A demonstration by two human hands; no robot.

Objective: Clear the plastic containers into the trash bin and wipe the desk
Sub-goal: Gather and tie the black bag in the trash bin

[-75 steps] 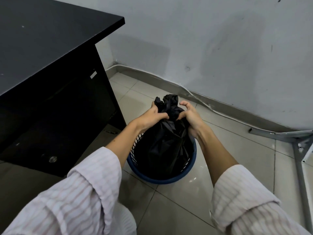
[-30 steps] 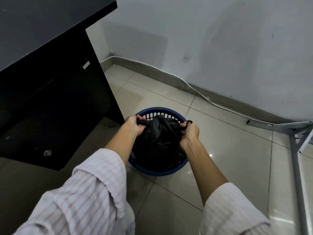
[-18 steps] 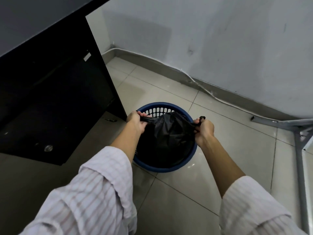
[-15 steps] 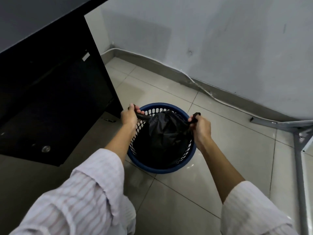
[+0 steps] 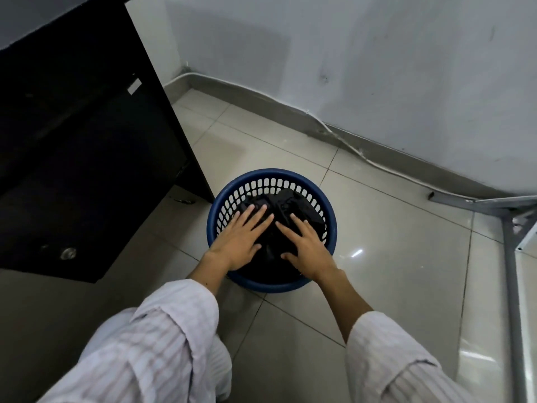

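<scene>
The bin [image 5: 272, 181], a round blue basket with slotted walls, stands on the pale tiled floor [image 5: 392, 257] a little below the middle of the view. A black bag [image 5: 293, 203] sits down inside it, bunched and crumpled, its top at about the level of the rim. No plastic containers can be seen; whether they are in the bag I cannot tell.

Both hands lie flat on the bag. The left hand [image 5: 241, 239] is spread open, palm down, fingers pointing toward one o'clock, its heel over the bin's rim at about eight o'clock. The right hand [image 5: 305, 245] is likewise open and flat, fingers pointing toward eleven o'clock, its wrist crossing the rim at about five o'clock. Neither hand grips anything; the fingertips nearly meet over the middle of the bag. The sleeves [image 5: 162, 338] are pale and striped, pushed up the forearms.

The desk [image 5: 87, 141], black, fills the view at ten o'clock; its side panel comes down to the floor just beside the bin at about ten o'clock of the rim. A white cable [image 5: 343, 138] runs along the foot of the grey wall [image 5: 377, 68] at one o'clock. A grey metal frame [image 5: 511, 257] stands at three o'clock, well apart from the bin.
</scene>
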